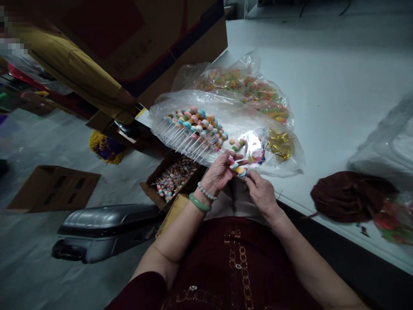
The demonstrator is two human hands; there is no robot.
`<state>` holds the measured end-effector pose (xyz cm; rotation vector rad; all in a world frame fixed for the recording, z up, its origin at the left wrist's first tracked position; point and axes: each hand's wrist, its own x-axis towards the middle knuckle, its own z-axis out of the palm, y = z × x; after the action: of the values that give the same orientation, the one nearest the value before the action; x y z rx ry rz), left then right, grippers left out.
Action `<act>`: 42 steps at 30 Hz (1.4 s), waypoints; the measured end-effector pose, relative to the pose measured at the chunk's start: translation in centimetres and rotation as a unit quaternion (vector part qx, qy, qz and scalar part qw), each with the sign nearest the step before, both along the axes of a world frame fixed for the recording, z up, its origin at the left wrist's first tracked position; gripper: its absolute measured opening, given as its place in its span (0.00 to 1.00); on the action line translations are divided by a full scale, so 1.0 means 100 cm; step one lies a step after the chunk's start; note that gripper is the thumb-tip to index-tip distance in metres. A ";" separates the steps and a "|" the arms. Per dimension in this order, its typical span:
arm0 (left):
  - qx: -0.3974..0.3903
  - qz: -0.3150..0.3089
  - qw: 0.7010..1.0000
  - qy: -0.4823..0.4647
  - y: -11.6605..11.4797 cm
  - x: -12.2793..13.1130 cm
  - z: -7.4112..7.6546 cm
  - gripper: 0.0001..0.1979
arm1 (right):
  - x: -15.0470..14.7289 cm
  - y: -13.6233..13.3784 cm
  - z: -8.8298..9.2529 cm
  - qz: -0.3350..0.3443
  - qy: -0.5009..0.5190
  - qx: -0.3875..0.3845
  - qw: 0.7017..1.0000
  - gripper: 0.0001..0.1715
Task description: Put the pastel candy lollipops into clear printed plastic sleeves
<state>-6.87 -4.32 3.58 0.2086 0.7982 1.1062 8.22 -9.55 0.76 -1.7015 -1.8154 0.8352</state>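
Note:
Between my two hands is a marshmallow candy stick (238,168) in pink, blue and yellow, near the table's edge. My left hand (220,172), with a beaded bracelet and a green bangle, cradles it with curled fingers. At its lower end, my right hand (261,191) pinches it; the fingertips are partly hidden. Just beyond lies a pile of similar candies on white sticks (193,125), on a clear plastic sheet (222,101). A loose candy piece (238,144), shiny printed wrappers (255,148) and gold twist ties (279,144) lie to the pile's right.
Clear bags of colourful sweets (238,82) lie behind on the white table (338,86). A brown cloth bundle (345,196) is at right. Below left stand a carton of candies (174,178), a grey suitcase (109,228) and an open cardboard box (54,189). A large carton (155,38) looms behind.

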 end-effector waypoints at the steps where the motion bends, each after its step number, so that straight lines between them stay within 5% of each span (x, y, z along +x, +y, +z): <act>1: -0.009 0.003 1.000 0.003 0.001 -0.001 -0.001 0.13 | 0.003 0.002 0.003 0.009 0.007 -0.038 0.999 0.12; 5: -0.021 0.015 1.000 -0.008 0.002 -0.002 -0.003 0.14 | 0.005 0.003 0.019 0.052 0.010 -0.102 0.993 0.19; 10: -0.020 0.009 1.000 -0.007 -0.005 0.011 0.003 0.16 | -0.013 0.002 0.022 0.014 -0.086 0.042 0.995 0.24; 17: -0.024 -0.022 0.999 -0.029 -0.015 0.025 0.008 0.19 | -0.020 0.005 0.007 -0.017 -0.008 0.158 0.987 0.15; 23: -0.011 -0.056 0.997 -0.042 -0.016 0.026 -0.008 0.21 | -0.017 0.007 0.005 -0.109 0.118 0.074 0.984 0.09; 26: 0.012 -0.049 0.999 -0.008 -0.017 0.025 -0.011 0.20 | -0.015 0.012 0.005 -0.165 0.266 -0.002 0.950 0.11; 30: 0.033 -0.008 0.997 0.075 -0.020 0.027 -0.017 0.19 | -0.016 0.021 0.010 -0.185 0.465 -0.138 0.854 0.11; 33: 0.050 0.025 0.991 0.123 -0.023 0.030 -0.021 0.17 | -0.019 0.025 0.012 -0.184 0.514 -0.186 0.817 0.13; 36: 0.043 0.049 0.989 0.132 -0.025 0.034 -0.023 0.17 | -0.023 0.022 0.009 -0.171 0.433 -0.115 0.877 0.13; 39: 0.019 0.064 0.991 0.112 -0.026 0.037 -0.021 0.16 | -0.025 0.015 0.003 -0.146 0.222 0.053 0.963 0.09; 42: 0.005 0.056 0.996 0.075 -0.027 0.039 -0.019 0.18 | -0.024 0.007 -0.001 -0.076 0.024 0.158 0.984 0.11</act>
<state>-2.99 -7.01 1.67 0.2595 0.9484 1.2112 5.86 -8.89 0.68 -1.5756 -1.6597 0.4899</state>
